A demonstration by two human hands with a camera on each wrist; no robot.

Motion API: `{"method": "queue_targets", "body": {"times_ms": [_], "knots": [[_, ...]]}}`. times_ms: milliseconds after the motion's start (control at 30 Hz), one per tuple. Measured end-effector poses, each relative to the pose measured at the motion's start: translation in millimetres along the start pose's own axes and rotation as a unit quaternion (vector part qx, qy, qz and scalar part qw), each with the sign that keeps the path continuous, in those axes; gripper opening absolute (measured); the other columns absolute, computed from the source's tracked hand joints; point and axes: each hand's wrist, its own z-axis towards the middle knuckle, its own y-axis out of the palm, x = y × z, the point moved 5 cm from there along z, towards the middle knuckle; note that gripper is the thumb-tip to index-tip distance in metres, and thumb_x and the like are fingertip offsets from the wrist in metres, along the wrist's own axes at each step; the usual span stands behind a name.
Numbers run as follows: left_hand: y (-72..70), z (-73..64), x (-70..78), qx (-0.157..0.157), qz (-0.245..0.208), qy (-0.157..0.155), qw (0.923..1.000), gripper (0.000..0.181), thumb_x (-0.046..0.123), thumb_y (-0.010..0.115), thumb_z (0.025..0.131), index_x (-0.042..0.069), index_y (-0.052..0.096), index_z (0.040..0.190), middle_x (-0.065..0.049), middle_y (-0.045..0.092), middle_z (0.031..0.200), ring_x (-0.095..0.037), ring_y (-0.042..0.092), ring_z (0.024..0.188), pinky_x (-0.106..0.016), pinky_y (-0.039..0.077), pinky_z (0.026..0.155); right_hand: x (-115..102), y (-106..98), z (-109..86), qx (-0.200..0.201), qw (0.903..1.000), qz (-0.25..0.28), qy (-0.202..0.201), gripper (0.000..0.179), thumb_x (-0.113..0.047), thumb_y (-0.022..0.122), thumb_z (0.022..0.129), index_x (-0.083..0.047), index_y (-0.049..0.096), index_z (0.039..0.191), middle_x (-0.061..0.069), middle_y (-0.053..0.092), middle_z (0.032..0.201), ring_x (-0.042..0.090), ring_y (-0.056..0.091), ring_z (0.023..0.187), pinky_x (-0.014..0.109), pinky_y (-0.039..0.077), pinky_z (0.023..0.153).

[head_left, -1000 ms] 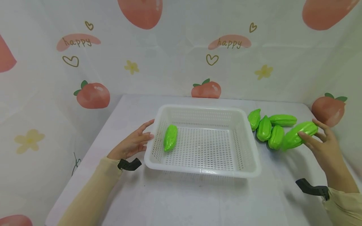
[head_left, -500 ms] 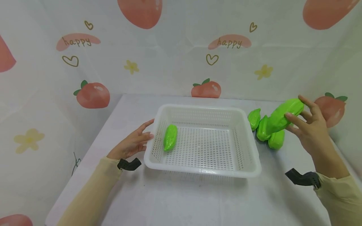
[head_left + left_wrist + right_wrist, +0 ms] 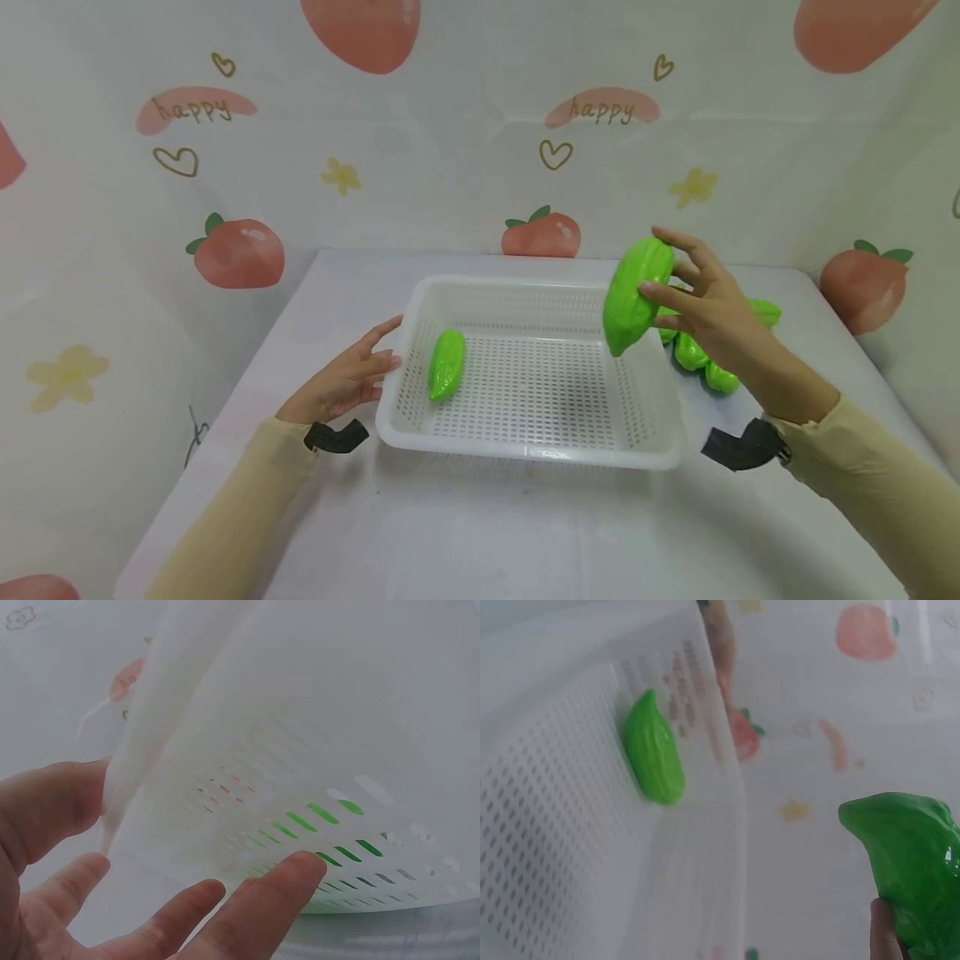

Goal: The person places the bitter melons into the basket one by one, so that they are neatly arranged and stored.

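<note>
In the head view my right hand (image 3: 712, 308) grips a glossy green ridged vegetable (image 3: 633, 293), gourd-like with a pointed tip, thumb on its near side. It hangs tip down over the right end of a white perforated plastic basket (image 3: 525, 452). A similar green vegetable (image 3: 447, 365) lies inside, by the left wall. My left hand (image 3: 337, 382) touches the basket's left rim with thumb and fingers extended. Its fingertips (image 3: 304, 864) lie close to the slotted outer wall in the left wrist view. The right wrist view shows the held vegetable (image 3: 907, 862) at its right edge.
Several more green vegetables (image 3: 690, 352) lie to the right of the basket, partly hidden by my right hand and forearm. A white-covered table (image 3: 480, 542) carries everything. Behind it hangs a white cloth (image 3: 450, 167) printed with peaches and hearts.
My right hand has lifted the green vegetable from the right side of the table and carried it left over the basket, turning it steeper. My left hand stays at the rim.
</note>
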Motion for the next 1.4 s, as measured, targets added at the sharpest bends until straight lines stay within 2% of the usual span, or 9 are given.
{"method": "queue_targets", "body": {"times_ms": [167,333,567,733,1000,1400], "knots": [[-1.2,0.1,-0.4,0.007,-0.001,-0.003,1.0000,0.069,0.011,0.056,0.092,0.037,0.020,0.145,-0.014,0.043,0.134,-0.028,0.058,0.108,-0.047,0.050,0.084,8.1,30.6,18.3,-0.039,0.9985,-0.027,0.026,0.058,-0.003,0.054,0.092,-0.025,0.032,0.141,0.013,0.041,0.122,0.018,0.061,0.093,0.034,0.055,0.074],[-0.2,-0.2,0.0,0.000,-0.004,-0.002,1.0000,0.069,0.010,0.055,0.093,0.037,0.019,0.145,-0.015,0.043,0.133,-0.029,0.057,0.108,-0.046,0.050,0.084,20.0,60.2,34.6,-0.067,0.9952,-0.039,0.060,0.058,-0.006,0.058,0.090,-0.025,0.033,0.140,0.016,0.041,0.122,0.023,0.060,0.094,0.041,0.054,0.076],[-0.1,0.4,-0.3,-0.009,-0.005,0.004,0.9999,0.069,0.009,0.053,0.094,0.034,0.016,0.147,-0.016,0.043,0.134,-0.029,0.058,0.108,-0.046,0.050,0.083,46.3,90.3,52.2,-0.081,0.9892,-0.070,0.100,0.064,-0.010,0.063,0.087,-0.027,0.033,0.141,0.017,0.042,0.126,0.029,0.057,0.101,0.044,0.053,0.077],[-0.6,1.2,-1.3,-0.002,-0.005,0.002,1.0000,0.069,0.008,0.054,0.093,0.036,0.018,0.146,-0.017,0.043,0.133,-0.030,0.058,0.107,-0.048,0.050,0.082,73.0,100.3,60.8,-0.079,0.9843,-0.078,0.137,0.068,-0.013,0.064,0.086,-0.027,0.029,0.142,0.019,0.042,0.126,0.033,0.057,0.103,0.044,0.053,0.077],[-1.1,1.8,-0.9,-0.007,-0.001,0.009,0.9999,0.069,0.006,0.052,0.094,0.036,0.018,0.146,-0.019,0.042,0.131,-0.030,0.059,0.106,-0.048,0.051,0.080,104.9,106.7,69.2,-0.070,0.9767,-0.082,0.186,0.070,-0.013,0.064,0.087,-0.017,0.023,0.143,0.022,0.042,0.126,0.033,0.055,0.106,0.043,0.053,0.079],[0.4,1.4,-0.2,-0.006,-0.001,0.011,0.9999,0.069,0.007,0.052,0.094,0.036,0.018,0.146,-0.018,0.043,0.133,-0.029,0.059,0.107,-0.048,0.051,0.080,150.2,111.1,76.2,-0.087,0.9595,-0.087,0.253,0.069,-0.012,0.064,0.087,-0.019,0.023,0.143,0.024,0.042,0.128,0.035,0.053,0.111,0.046,0.050,0.084]]}}
